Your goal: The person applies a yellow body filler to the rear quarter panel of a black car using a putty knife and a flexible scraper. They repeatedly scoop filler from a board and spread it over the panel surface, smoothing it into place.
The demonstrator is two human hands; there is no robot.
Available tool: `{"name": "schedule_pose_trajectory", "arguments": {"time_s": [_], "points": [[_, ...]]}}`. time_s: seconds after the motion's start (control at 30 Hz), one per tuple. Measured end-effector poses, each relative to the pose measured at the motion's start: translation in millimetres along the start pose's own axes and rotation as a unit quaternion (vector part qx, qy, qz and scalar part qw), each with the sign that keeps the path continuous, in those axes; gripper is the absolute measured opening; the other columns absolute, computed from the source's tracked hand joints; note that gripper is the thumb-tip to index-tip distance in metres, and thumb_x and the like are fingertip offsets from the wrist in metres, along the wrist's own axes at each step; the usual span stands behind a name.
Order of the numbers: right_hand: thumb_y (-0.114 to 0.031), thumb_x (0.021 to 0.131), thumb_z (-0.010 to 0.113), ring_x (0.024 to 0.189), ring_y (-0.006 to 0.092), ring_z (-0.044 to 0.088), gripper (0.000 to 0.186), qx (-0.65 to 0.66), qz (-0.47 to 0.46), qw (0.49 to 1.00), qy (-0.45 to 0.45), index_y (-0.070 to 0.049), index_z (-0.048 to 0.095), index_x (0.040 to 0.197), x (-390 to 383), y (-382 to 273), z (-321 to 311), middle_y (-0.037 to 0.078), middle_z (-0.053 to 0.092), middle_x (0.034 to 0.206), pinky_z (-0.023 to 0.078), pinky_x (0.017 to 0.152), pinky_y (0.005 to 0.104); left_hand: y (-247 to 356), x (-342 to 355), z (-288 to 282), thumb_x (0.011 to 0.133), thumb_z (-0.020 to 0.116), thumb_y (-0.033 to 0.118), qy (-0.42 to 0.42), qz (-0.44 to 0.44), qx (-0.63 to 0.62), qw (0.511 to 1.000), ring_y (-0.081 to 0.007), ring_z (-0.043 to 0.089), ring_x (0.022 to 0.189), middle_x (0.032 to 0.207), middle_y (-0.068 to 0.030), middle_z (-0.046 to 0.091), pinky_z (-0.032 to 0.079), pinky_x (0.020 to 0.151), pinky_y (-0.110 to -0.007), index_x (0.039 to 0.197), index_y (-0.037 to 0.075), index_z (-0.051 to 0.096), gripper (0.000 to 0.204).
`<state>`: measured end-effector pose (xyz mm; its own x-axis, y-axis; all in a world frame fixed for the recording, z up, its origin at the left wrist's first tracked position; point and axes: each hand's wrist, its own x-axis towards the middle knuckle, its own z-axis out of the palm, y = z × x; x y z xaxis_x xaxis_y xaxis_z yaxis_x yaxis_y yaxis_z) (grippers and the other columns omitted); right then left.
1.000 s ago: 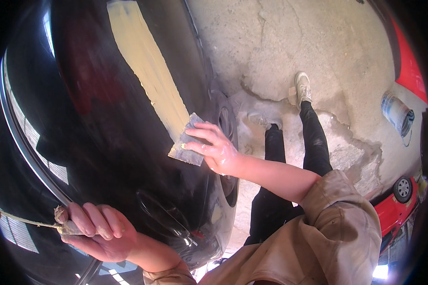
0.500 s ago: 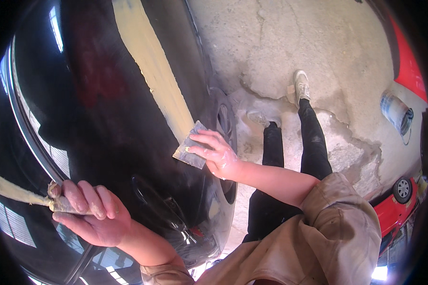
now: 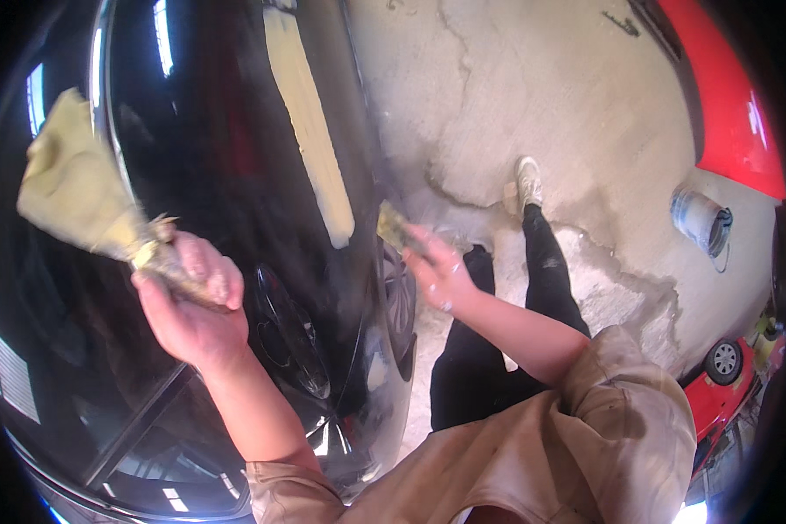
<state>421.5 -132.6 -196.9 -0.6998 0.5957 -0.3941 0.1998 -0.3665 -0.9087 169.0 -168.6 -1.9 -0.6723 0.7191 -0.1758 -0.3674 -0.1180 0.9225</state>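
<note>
My left hand (image 3: 196, 306) grips the handle of a wide putty knife (image 3: 79, 188), raised over the black car (image 3: 210, 192). Beige filler coats its broad blade. In my right hand (image 3: 441, 271), smeared with pale filler, is a small flat spreader (image 3: 395, 227), pinched between fingers and thumb. The spreader is held at the car's side edge, apart from the strip of filler (image 3: 314, 131). That long beige strip runs down the black panel, smooth and narrow, ending near the spreader.
A dark handle-shaped part (image 3: 293, 332) lies on the car's side, with a wheel (image 3: 399, 293) close by. On the cracked concrete floor (image 3: 515, 79) stands a stained bucket (image 3: 701, 220). Red bodywork (image 3: 734, 96) is at the far right, and a red car's wheel (image 3: 723, 362) shows lower right.
My right hand has lifted the spreader off the end of the filler strip and moved it right. My left hand has risen, turning the putty knife so its broad blade shows.
</note>
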Motion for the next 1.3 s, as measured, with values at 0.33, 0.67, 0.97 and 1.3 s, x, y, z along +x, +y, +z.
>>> {"name": "schedule_pose_trajectory", "arguments": {"time_s": [0.33, 0.67, 0.97, 1.3], "points": [[-0.003, 0.099, 0.062, 0.124, 0.0276, 0.060, 0.044, 0.360, -0.061, 0.927, 0.083, -0.007, 0.050, 0.141, -48, -247, -118, 0.011, 0.060, 0.135, 0.052, 0.101, 0.0442, 4, -65, 66, 0.102, 0.057, 0.053, -0.233, -0.174, 0.114, 0.950, -0.0081, 0.047, 0.055, 0.076, -0.0032, 0.058, 0.035, 0.048, -0.023, 0.126, -0.004, 0.059, 0.061], [0.016, 0.084, 0.058, 0.124, 0.0383, 0.064, 0.058, -0.172, -0.443, 0.878, -0.054, -0.009, 0.062, 0.137, -122, -382, -218, 0.021, 0.059, 0.143, 0.053, 0.101, 0.0405, 30, -90, 208, 0.110, 0.048, 0.032, -0.329, -0.130, 0.112, 0.929, -0.0057, 0.043, 0.057, 0.073, 0.0011, 0.053, 0.036, 0.051, -0.023, 0.123, -0.004, 0.060, 0.040], [0.012, 0.078, 0.058, 0.084, 0.0342, 0.071, 0.067, -0.393, -0.317, 0.862, -0.043, -0.013, 0.062, 0.140, -173, -438, -359, 0.016, 0.071, 0.120, 0.057, 0.072, 0.0407, 23, -108, 336, 0.109, 0.051, 0.036, -0.337, -0.215, 0.030, 0.916, -0.0077, 0.044, 0.061, 0.084, -0.0028, 0.056, 0.034, 0.051, -0.023, 0.130, -0.002, 0.055, 0.044], [-0.001, 0.093, 0.059, 0.084, 0.0140, 0.066, 0.032, -0.079, -0.184, 0.968, 0.148, 0.000, 0.067, 0.124, -113, -433, -458, 0.006, 0.073, 0.094, 0.053, 0.079, 0.0342, 8, -98, 409, 0.108, 0.050, 0.041, -0.326, -0.203, -0.027, 0.923, -0.0099, 0.048, 0.062, 0.089, -0.0057, 0.056, 0.038, 0.052, -0.024, 0.134, -0.001, 0.050, 0.049]]}}
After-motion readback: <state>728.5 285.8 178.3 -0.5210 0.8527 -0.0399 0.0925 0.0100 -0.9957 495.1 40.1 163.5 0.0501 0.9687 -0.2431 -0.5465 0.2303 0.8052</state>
